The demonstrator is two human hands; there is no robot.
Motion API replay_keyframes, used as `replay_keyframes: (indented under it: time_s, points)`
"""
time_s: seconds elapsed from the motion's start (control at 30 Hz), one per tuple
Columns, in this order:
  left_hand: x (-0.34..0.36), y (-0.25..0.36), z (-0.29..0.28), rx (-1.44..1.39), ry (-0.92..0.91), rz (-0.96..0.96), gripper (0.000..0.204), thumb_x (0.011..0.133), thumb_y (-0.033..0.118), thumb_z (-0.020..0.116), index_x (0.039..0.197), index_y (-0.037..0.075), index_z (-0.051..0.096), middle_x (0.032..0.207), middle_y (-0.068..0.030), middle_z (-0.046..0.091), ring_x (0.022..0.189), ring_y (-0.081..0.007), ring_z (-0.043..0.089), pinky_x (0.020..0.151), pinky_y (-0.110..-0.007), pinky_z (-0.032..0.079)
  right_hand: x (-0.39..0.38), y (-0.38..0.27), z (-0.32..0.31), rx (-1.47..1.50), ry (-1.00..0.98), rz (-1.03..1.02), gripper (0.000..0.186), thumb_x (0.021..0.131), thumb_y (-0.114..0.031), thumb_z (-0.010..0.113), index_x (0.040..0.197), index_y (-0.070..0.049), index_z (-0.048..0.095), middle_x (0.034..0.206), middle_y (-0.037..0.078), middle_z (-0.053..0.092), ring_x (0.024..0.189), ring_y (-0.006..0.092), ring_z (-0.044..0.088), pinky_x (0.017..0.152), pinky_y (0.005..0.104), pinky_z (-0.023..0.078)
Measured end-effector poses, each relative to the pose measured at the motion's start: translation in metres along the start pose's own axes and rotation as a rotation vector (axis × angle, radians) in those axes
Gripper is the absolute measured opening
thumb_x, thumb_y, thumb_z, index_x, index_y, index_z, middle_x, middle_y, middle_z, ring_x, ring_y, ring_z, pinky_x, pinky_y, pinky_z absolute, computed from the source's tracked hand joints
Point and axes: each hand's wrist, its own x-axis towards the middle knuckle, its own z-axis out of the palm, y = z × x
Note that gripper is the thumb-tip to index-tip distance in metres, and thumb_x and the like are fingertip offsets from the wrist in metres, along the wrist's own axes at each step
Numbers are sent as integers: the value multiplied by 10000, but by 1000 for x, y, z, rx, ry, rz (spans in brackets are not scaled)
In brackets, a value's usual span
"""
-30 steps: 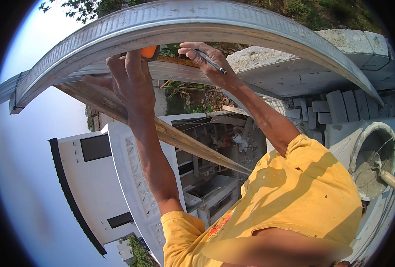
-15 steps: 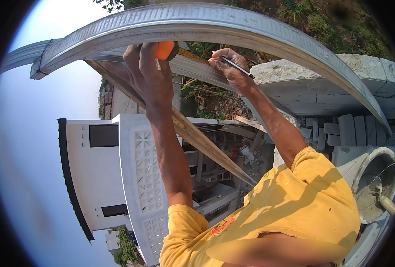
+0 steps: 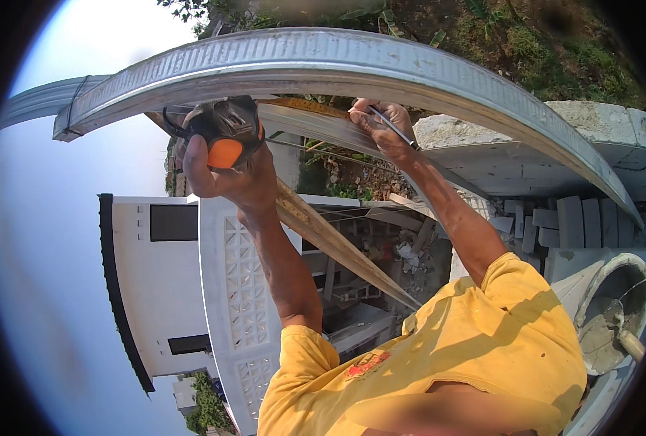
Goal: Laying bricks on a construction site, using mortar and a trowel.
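Note:
My left hand (image 3: 246, 178) grips a black and orange tape measure (image 3: 230, 123), with a dark strap looped beside it. From the case a yellow blade (image 3: 305, 106) runs rightward, just under the ribbed silver metal channel (image 3: 315, 62). My right hand (image 3: 386, 134) is at the far end of the visible blade, fingers closed. Held in it is a slim pen or pencil (image 3: 392, 125), slanting across the fingers. Whether the fingertips also pinch the blade, I cannot tell.
Wooden poles (image 3: 337, 247) slope down below my arms. At right stand a pale block wall (image 3: 475, 134), grey blocks (image 3: 574, 221) and a bucket (image 3: 610, 305) with mortar and a trowel. A white building (image 3: 159, 276) lies to the left, with rubble (image 3: 410, 254) below.
My left hand has moved left and turned, bringing the tape measure's case into fuller view. More blade shows between the hands. My right hand has barely moved, still holding the pen or pencil.

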Motion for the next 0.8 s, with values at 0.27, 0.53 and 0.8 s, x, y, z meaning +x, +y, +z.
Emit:
replay_keyframes:
  time_s: [0.27, 0.53, 0.8]
  points:
    - [37, -18, -40, 14, 250, -255, 981, 705, -41, 826, 1406, 69, 149, 1279, -139, 241, 1151, -268, 480, 947, -289, 590, -2, -6, 0, 29, -16, -43, 118, 908, -61, 701, 1005, -75, 636, 938, -19, 657, 864, 44, 586, 795, 204, 481]
    - [76, -10, -85, -346, 385, -71, 1017, 700, -149, 757, 1445, 129, 123, 1228, -234, 476, 1021, -352, 630, 819, -436, 646, -7, -15, -8, -4, -50, -44, 80, 925, -83, 682, 983, -77, 627, 916, -19, 644, 861, 55, 579, 811, 226, 463]
    - [114, -6, -155, -359, 272, -229, 880, 755, 16, 809, 1392, 266, 256, 1159, -149, 576, 950, -265, 683, 750, -386, 659, -78, -120, -9, -414, -145, -317, 104, 912, -64, 663, 1006, -90, 628, 910, 44, 653, 802, 128, 614, 740, 266, 487]
